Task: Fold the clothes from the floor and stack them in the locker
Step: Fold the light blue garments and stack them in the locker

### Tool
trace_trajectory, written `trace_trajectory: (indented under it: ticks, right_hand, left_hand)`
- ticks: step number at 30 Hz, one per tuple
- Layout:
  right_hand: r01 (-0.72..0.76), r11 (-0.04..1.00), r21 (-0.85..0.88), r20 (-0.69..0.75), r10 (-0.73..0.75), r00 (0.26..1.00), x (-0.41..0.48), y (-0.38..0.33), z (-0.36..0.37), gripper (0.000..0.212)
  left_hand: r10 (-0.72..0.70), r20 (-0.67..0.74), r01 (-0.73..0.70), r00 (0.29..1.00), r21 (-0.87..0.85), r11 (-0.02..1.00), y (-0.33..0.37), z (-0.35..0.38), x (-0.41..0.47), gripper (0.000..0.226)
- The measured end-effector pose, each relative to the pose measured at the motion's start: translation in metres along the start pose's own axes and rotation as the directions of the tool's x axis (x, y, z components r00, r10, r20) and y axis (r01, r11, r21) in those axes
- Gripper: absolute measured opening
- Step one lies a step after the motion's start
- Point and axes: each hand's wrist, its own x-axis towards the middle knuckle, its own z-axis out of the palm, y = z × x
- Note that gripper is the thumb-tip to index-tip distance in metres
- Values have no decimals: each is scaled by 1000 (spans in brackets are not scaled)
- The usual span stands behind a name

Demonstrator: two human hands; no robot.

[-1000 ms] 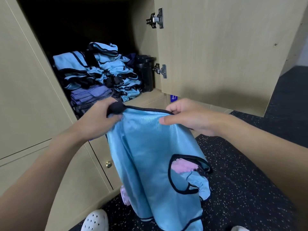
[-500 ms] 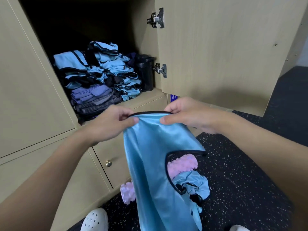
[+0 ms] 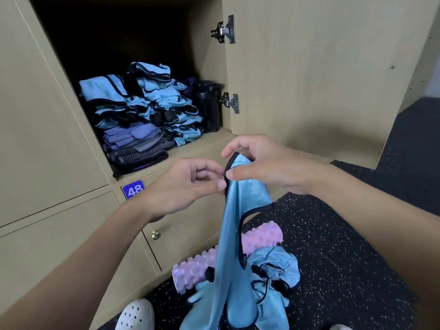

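A light blue bib with black trim point(image 3: 235, 234) hangs folded lengthwise in front of me. My right hand point(image 3: 266, 165) pinches its top edge between thumb and fingers. My left hand point(image 3: 188, 184) meets it from the left, thumb and fingertips on the same black-trimmed edge. More blue bibs point(image 3: 273, 277) lie crumpled on the floor below. Inside the open locker point(image 3: 204, 144) stand stacks of folded blue bibs point(image 3: 152, 101) over purple and dark folded clothes point(image 3: 135, 141).
The locker door point(image 3: 321, 72) stands open to the right. A black bottle point(image 3: 209, 106) sits in the locker's right corner. A pink foam roller point(image 3: 197, 270) lies on the speckled black floor by the lower doors. A white clog point(image 3: 137, 315) shows at the bottom.
My hands have come together, bringing the two top corners of the bib side by side, so the bib now hangs narrower. The bib sits slightly further right.
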Motion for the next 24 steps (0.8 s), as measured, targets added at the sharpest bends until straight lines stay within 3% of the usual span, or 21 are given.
trace_trajectory:
  ticks: [4, 8, 12, 16, 18, 21, 24]
  right_hand:
    - [-17, 1000, -19, -57, 16, 998, -1, 4, -2, 43]
    - [6, 1000, 1, -49, -6, 999, -2, 4, 1, 53]
    - [59, 998, -28, -29, -59, 998, -3, 1, 9, 58]
    - [57, 997, -50, -37, -59, 998, -5, -1, 15, 60]
    - [41, 998, -50, -38, -43, 998, -5, 0, 16, 54]
    - [33, 985, -167, -47, -42, 998, -6, 0, 20, 21]
    - [47, 982, -180, -113, -69, 991, -4, 1, 24, 20]
  left_hand:
    - [21, -158, -28, 987, -41, 999, 4, -3, -1, 10]
    - [-12, -119, 5, 993, -64, 998, 7, 4, -3, 45]
    - [5, -201, -17, 980, -54, 998, 8, 14, 0, 11]
    - [43, -233, -56, 972, -49, 997, 10, 11, -3, 12]
    - [83, -273, -97, 958, -40, 994, 13, 8, -5, 13]
    - [111, -411, -154, 905, -75, 985, 17, -3, -7, 17]
    - [100, -520, -144, 849, -45, 989, 19, -11, -8, 14]
